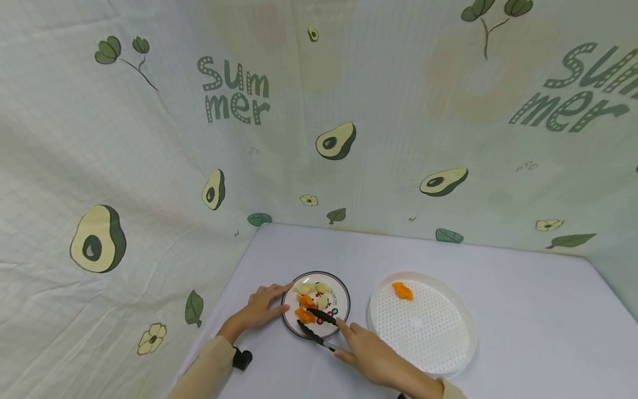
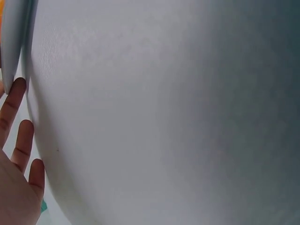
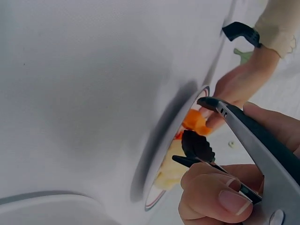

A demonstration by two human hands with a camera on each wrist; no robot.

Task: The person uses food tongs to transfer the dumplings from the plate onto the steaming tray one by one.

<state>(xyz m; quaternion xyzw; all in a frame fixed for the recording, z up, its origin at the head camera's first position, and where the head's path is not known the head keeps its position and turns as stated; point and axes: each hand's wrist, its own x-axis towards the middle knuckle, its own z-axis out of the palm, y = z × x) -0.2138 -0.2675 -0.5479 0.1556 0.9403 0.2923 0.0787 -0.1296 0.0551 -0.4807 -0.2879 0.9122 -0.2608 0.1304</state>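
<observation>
The left hand (image 1: 260,308) lies flat with fingers straight against the plate (image 1: 342,297), likely to keep it from sliding, while the right hand (image 1: 371,354) squeezes tongs (image 1: 315,326) over the fruit (image 1: 305,315) on it.

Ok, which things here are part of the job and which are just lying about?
In use: right hand, tongs, small plate of fruit pieces, left hand steadying it, white tray with one orange piece.
Lying about: avocado-print cloth backdrop.

Head view looks down from above and behind at the whole table (image 1: 523,310). Left wrist view sits very close, facing bare tabletop. Right wrist view, low and close, shares the small plate (image 3: 159,187) with head view.
</observation>
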